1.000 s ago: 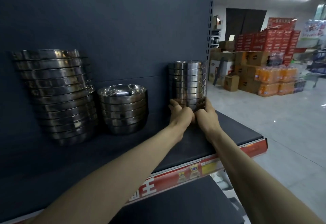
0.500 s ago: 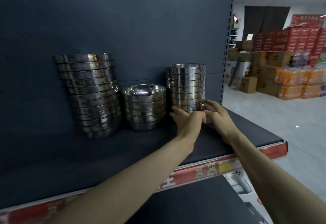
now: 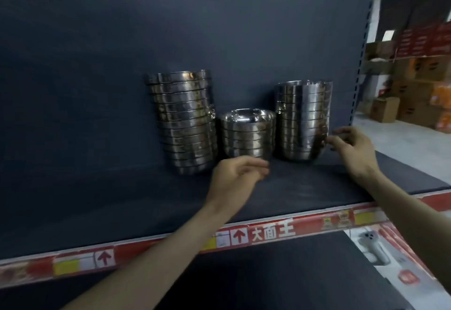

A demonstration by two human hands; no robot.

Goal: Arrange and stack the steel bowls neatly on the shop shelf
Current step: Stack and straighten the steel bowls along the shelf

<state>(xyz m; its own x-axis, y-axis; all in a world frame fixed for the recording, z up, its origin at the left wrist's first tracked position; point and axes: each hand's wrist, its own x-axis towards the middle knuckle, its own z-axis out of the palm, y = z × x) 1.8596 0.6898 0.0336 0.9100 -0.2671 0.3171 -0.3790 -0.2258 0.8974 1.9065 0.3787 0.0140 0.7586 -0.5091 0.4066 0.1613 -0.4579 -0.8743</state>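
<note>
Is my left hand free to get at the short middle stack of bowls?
Probably yes. The left hand hovers right in front of the short middle stack, holding nothing, and nothing lies between them. The left stack and right stack crowd its sides, so front or top looks easiest.

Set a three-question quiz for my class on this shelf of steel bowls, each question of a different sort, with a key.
1. True or false: the middle stack is the shortest of the stacks.
2. Which stack are the fingertips of the right hand closest to? A. middle stack B. right stack C. neither
3. How many stacks of bowls stand on the shelf?

Key: 1. True. 2. B. 3. Three.
</note>
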